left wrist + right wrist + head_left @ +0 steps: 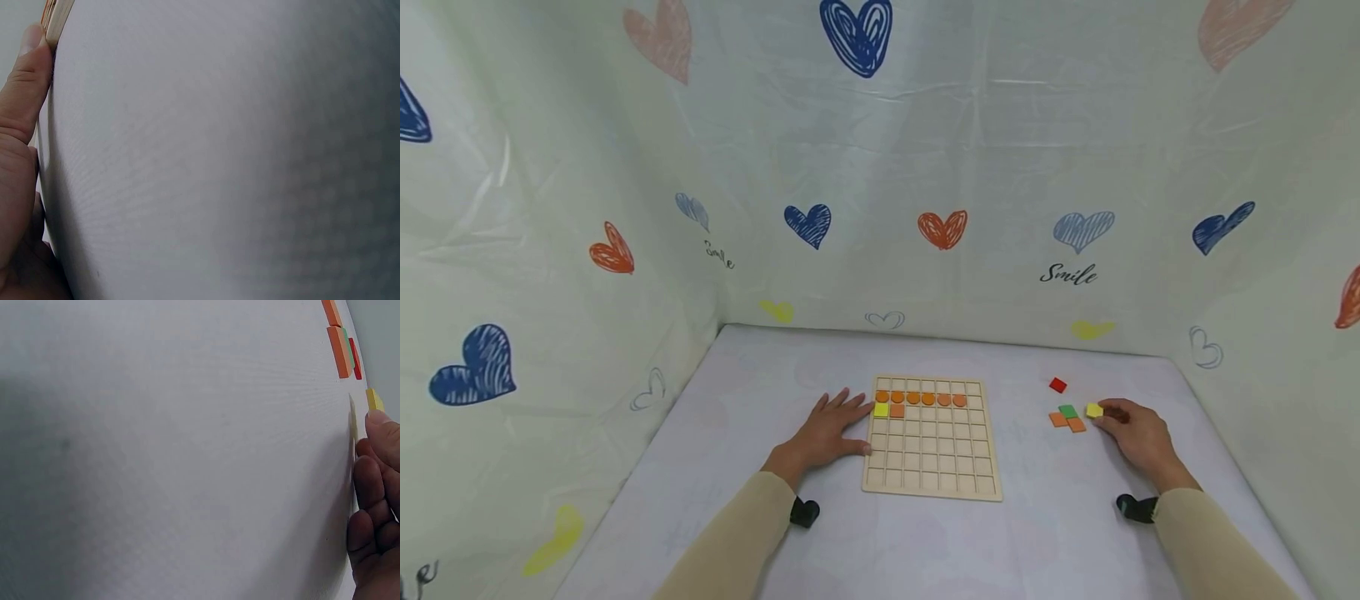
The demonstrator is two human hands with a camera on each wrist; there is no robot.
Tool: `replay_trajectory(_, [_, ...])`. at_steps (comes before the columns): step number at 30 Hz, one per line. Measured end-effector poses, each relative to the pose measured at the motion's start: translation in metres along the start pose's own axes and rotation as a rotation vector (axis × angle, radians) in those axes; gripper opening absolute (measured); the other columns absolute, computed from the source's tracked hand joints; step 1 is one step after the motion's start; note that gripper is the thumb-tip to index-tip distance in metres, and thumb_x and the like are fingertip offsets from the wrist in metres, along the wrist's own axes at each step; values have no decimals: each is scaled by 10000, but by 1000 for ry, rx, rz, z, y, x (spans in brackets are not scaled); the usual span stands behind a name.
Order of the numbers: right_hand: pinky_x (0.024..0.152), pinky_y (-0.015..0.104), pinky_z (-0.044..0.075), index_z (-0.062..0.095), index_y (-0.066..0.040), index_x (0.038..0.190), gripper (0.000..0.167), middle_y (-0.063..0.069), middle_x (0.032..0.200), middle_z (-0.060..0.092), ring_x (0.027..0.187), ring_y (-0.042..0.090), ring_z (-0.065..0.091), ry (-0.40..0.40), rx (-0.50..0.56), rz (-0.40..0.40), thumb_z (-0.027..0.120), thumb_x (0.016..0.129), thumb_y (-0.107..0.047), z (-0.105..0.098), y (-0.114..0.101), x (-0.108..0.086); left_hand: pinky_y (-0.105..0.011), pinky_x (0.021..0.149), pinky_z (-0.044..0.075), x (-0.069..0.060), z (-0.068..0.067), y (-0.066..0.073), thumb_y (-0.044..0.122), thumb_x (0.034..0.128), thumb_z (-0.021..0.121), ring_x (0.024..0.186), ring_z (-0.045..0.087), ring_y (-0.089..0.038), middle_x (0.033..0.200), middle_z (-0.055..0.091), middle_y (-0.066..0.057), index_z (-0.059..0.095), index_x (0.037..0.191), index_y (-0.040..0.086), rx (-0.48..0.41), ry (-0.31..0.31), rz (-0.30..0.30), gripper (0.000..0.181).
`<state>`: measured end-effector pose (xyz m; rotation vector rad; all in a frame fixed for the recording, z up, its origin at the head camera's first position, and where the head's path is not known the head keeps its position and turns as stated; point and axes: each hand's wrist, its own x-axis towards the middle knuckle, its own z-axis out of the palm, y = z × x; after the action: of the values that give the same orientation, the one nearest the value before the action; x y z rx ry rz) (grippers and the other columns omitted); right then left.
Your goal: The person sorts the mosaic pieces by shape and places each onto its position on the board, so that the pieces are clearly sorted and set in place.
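Observation:
A wooden grid board [928, 458] lies on the table, with a row of orange round pieces [913, 398] near its far edge. Below that row sit a yellow square tile [881, 410] and an orange square tile [897, 411]. My left hand [827, 433] rests at the board's left edge, fingers spread, thumb touching its side. Between thumb and fingertips my right hand [1138, 433] pinches another yellow tile [1094, 410], right of the board. In the right wrist view this yellow tile [374, 399] shows at the thumb tip, its lower part hidden.
Left of my right hand lie a green tile [1067, 412], two orange tiles [1077, 425] and, farther back, a red tile [1057, 385]. A white sheet with printed hearts [943, 230] encloses the table [790, 375] at the back and sides.

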<state>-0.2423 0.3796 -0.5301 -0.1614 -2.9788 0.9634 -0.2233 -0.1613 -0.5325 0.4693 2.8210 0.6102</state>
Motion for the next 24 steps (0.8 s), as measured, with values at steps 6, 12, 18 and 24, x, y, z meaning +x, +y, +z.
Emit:
replay_trajectory(6, [955, 653, 529, 602, 35, 1372, 386, 339, 1257, 652, 1135, 485, 583, 2, 14, 51, 651, 1039, -152, 1, -1, -1, -554, 1350, 54, 0, 0, 0, 605, 889, 763, 1647, 156, -308, 1720, 355, -8, 445, 1623, 265, -6, 1, -1, 869])
replay_trajectory(12, [951, 636, 538, 595, 34, 1384, 382, 329, 1251, 640, 1123, 466, 570, 15, 42, 89, 647, 1039, -122, 3, -4, -1, -547, 1351, 55, -1, 1, 1, 591, 888, 771, 1647, 158, -305, 1718, 360, -7, 451, 1620, 269, -14, 5, -9, 861])
replay_trajectory(18, [938, 618, 551, 597, 33, 1383, 375, 323, 1239, 648, 1118, 460, 586, 34, 53, 92, 642, 1037, -104, 4, -5, -2, -545, 1352, 55, -1, 1, 1, 580, 888, 778, 1647, 161, -302, 1717, 362, -6, 454, 1618, 270, -19, 7, -8, 856])
replay_trajectory(24, [937, 606, 560, 600, 32, 1383, 371, 323, 1240, 646, 1121, 458, 590, 55, 62, 103, 641, 1038, -98, 6, -7, -4, -543, 1352, 51, 0, 1, 0, 589, 892, 771, 1647, 158, -302, 1719, 357, -4, 451, 1619, 272, -18, 8, -2, 855])
